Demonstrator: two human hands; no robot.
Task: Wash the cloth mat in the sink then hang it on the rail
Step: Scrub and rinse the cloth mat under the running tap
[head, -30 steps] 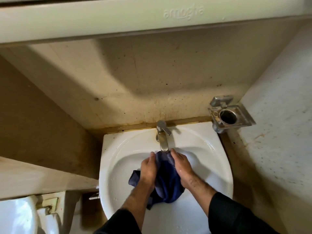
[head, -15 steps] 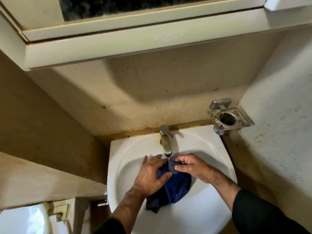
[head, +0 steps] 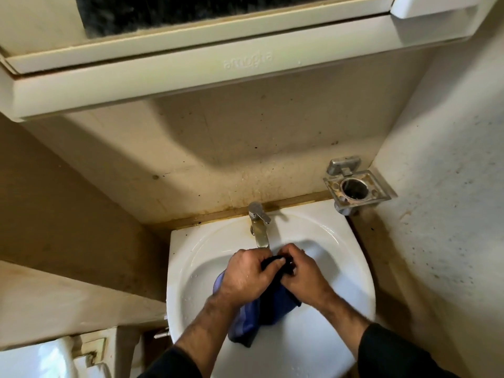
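Over the white sink (head: pixel 341 241), beneath the tap (head: pixel 260 233), left hand (head: pixel 245 274) and right hand (head: pixel 302 271) both clutch the bunched blue cloth mat (head: pixel 272 306). Soft, likely wet and heavy, it wants a gathered-fold grip. Half a second ago the left fingers lay flatter.

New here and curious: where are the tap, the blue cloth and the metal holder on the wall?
tap (head: pixel 261 236): head view, on its spout.
blue cloth (head: pixel 246 321): head view, hanging lower fold.
metal holder (head: pixel 366 199): head view, front rim.
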